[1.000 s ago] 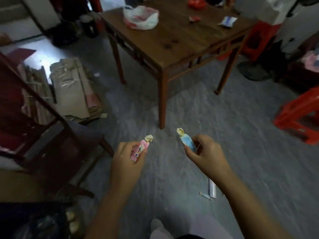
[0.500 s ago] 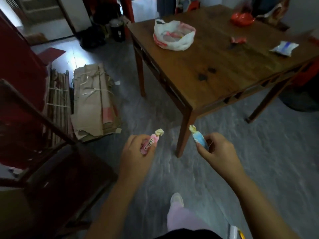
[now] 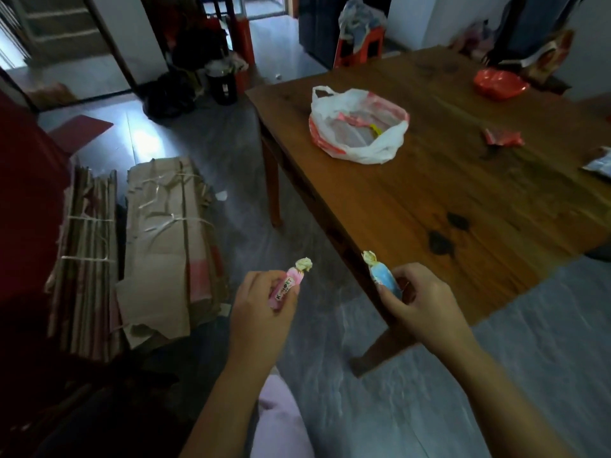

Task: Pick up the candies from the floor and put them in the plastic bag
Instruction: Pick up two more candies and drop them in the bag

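My left hand grips a pink wrapped candy whose twisted pale end sticks up. A blue wrapped candy is pinched in my right hand, just at the near corner of the wooden table. Both hands are raised in front of me, side by side. A white plastic bag with red print lies open on the table's far left part, well beyond both hands. Something yellow and red shows inside it.
Bundles of flattened cardboard lie on the grey floor to the left. A dark red chair fills the left edge. On the table lie a red wrapper and a red bag. A red stool stands behind.
The view has moved closer to the table and risen; the bag now appears larger and nearer. Both hands keep hold of their candies in the same pose.
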{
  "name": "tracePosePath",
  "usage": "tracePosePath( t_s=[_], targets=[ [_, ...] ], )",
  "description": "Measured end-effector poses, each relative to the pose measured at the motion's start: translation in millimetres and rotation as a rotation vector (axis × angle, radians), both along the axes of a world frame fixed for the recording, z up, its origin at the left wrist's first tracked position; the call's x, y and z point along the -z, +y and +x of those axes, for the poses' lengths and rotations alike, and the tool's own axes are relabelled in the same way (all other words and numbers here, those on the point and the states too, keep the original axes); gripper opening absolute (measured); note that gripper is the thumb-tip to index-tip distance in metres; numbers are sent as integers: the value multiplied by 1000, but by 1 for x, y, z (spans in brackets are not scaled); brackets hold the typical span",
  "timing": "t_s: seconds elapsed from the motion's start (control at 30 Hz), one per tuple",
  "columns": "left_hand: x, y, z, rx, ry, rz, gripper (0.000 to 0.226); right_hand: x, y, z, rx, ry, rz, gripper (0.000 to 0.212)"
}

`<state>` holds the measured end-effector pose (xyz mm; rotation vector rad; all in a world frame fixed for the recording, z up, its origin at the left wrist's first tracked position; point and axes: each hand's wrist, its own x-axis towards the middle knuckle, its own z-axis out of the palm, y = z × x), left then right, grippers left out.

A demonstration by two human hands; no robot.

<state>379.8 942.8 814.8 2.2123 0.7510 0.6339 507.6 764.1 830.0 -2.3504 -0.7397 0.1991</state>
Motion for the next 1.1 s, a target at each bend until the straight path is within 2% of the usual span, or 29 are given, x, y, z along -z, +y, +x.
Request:
tracePosePath(
  t_s=[0.13,0.37,0.57,0.77,0.97,1.1],
  targets=[
    [-1,89,38,44,-14,1,9,-4,84,38,19,22,-50,14],
    [-12,209,112,100,-53,-15,6,-18,207,94,40,-34,-12,16],
    [-12,259,183,196,-63,10,10,1,238,148,154,46,-106,20],
    [-11,303,276,324,-50,18,19,22,271,232,288,-25,-49,22],
    [-17,338,374,499,7,80,19,28,293,331,423,-48,8,25],
    [-17,353,424,557,-9,59,17,40,292,384,542,-30,-62,27]
  ],
)
